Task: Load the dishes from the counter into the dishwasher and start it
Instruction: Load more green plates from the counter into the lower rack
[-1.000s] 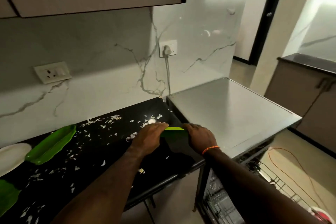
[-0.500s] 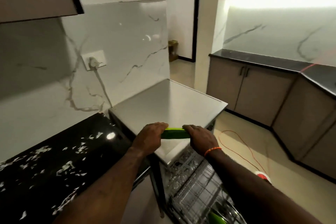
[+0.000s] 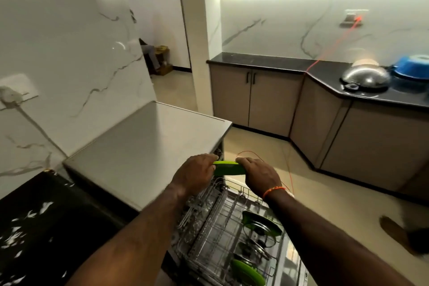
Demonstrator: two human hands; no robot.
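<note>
A green dish (image 3: 228,168) is held edge-on between both hands, just above the pulled-out wire rack (image 3: 216,227) of the open dishwasher. My left hand (image 3: 195,175) grips its left end and my right hand (image 3: 260,175) grips its right end. Two green dishes, one (image 3: 262,224) further back and one (image 3: 248,271) nearer, stand in the rack's right side. The dishwasher's flat silver top (image 3: 148,146) lies to the left of my hands.
A black speckled counter (image 3: 44,227) sits at lower left. Across the room is a dark counter (image 3: 301,65) over beige cabinets, with a steel wok (image 3: 365,78) and a blue bowl (image 3: 412,68). An orange cord (image 3: 287,169) crosses the floor.
The view has swung right from the black counter to the dishwasher. Both hands have carried the green dish from over the counter to above the rack.
</note>
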